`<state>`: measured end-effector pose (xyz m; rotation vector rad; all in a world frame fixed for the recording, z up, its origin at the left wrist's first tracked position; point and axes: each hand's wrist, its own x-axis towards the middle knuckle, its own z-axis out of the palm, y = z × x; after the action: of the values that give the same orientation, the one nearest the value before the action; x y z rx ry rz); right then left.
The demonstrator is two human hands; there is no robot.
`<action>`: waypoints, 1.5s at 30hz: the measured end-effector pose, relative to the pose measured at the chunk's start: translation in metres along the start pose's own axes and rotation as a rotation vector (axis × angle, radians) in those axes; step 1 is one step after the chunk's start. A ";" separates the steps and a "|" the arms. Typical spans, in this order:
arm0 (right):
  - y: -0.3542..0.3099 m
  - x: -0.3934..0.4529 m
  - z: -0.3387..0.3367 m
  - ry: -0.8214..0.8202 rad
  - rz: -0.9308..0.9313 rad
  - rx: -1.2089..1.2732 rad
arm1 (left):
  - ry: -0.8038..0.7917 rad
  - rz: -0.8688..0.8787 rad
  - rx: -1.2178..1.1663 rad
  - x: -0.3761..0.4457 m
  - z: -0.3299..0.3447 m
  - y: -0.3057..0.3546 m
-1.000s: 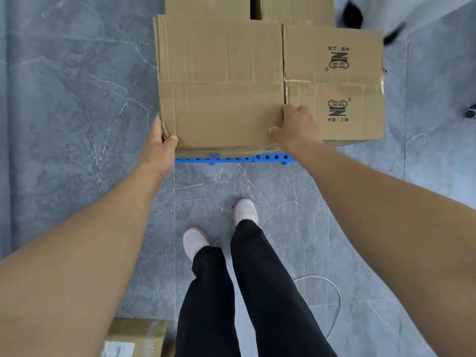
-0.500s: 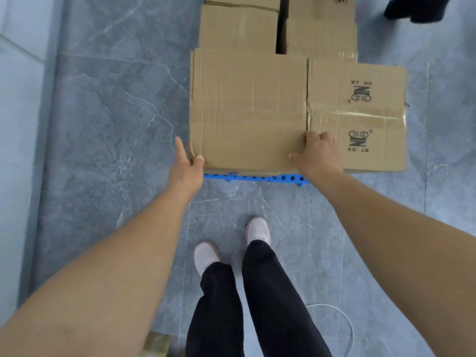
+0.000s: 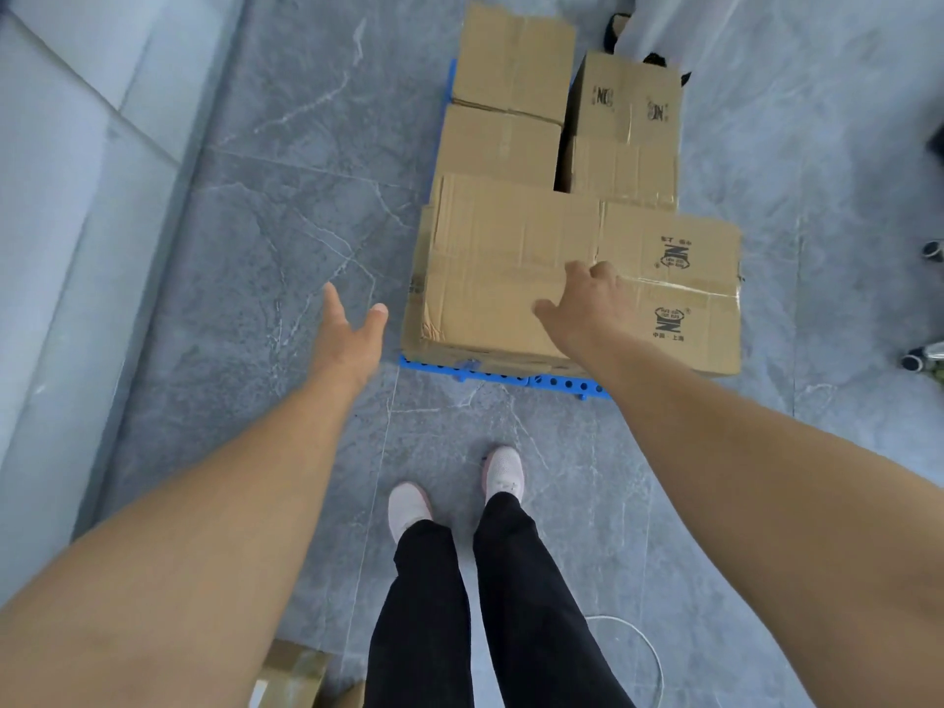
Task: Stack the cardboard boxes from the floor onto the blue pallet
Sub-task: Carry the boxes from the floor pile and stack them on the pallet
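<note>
Several cardboard boxes stand on the blue pallet [image 3: 503, 376], whose front edge shows below them. The nearest plain box [image 3: 490, 268] sits at the front left, beside a printed box [image 3: 679, 278] at the front right. More boxes [image 3: 511, 69] stand behind them. My left hand [image 3: 350, 334] hovers with spread fingers over the floor, apart from the plain box's left side. My right hand [image 3: 587, 304] is above the plain box's top with loosely curled fingers, holding nothing; whether it touches the cardboard is unclear.
Another cardboard box [image 3: 291, 677] lies on the grey tiled floor at the bottom left, behind my left arm. A pale wall [image 3: 66, 196] runs along the left. A white cable [image 3: 649, 651] loops by my feet. Dark shoes [image 3: 919, 360] show at the right edge.
Both hands have come off the front left box: the left moved away to the left, the right lifted over its top. The view pulled back, showing more boxes behind.
</note>
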<state>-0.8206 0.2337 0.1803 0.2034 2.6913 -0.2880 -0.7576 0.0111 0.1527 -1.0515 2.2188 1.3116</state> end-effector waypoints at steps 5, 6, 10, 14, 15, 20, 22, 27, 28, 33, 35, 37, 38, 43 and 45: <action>-0.035 -0.051 -0.015 -0.036 -0.125 -0.009 | 0.020 -0.007 -0.011 -0.052 -0.028 -0.005; -0.040 -0.061 -0.017 -0.048 -0.152 -0.019 | 0.026 -0.014 -0.027 -0.062 -0.033 -0.007; -0.052 -0.103 -0.026 -0.086 -0.245 -0.079 | 0.050 -0.070 -0.087 -0.110 -0.045 -0.019; -0.053 -0.151 -0.035 -0.150 -0.350 -0.126 | 0.116 -0.099 -0.160 -0.166 -0.048 -0.034; -0.050 -0.164 -0.037 -0.159 -0.381 -0.145 | 0.128 -0.103 -0.180 -0.181 -0.047 -0.038; -0.038 -0.221 -0.050 -0.192 -0.543 -0.193 | 0.207 -0.159 -0.217 -0.249 -0.042 -0.054; -0.036 -0.238 -0.057 -0.183 -0.606 -0.216 | 0.245 -0.171 -0.267 -0.273 -0.041 -0.059; -0.039 -0.274 -0.064 -0.191 -0.754 -0.243 | 0.375 -0.184 -0.377 -0.331 -0.039 -0.079; -0.043 -0.282 -0.063 -0.191 -0.784 -0.247 | 0.401 -0.191 -0.392 -0.341 -0.040 -0.084; -0.064 -0.332 -0.047 -0.231 -0.970 -0.326 | 0.573 -0.259 -0.464 -0.393 -0.052 -0.120; -0.074 -0.354 -0.039 -0.251 -1.046 -0.352 | 0.636 -0.305 -0.476 -0.414 -0.058 -0.139; -0.084 -0.375 -0.031 -0.268 -1.123 -0.378 | 0.689 -0.355 -0.479 -0.430 -0.065 -0.158; -0.089 -0.385 -0.027 -0.278 -1.162 -0.393 | 0.708 -0.384 -0.501 -0.438 -0.069 -0.167; -0.112 -0.429 -0.002 -0.316 -1.308 -0.472 | 0.821 -0.483 -0.607 -0.469 -0.077 -0.209; -0.122 -0.446 0.013 -0.330 -1.360 -0.523 | 0.877 -0.511 -0.664 -0.483 -0.079 -0.227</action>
<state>-0.4368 0.0685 0.3795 -1.6615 2.0350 0.0334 -0.2640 0.0787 0.3587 -2.6407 1.7255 1.5323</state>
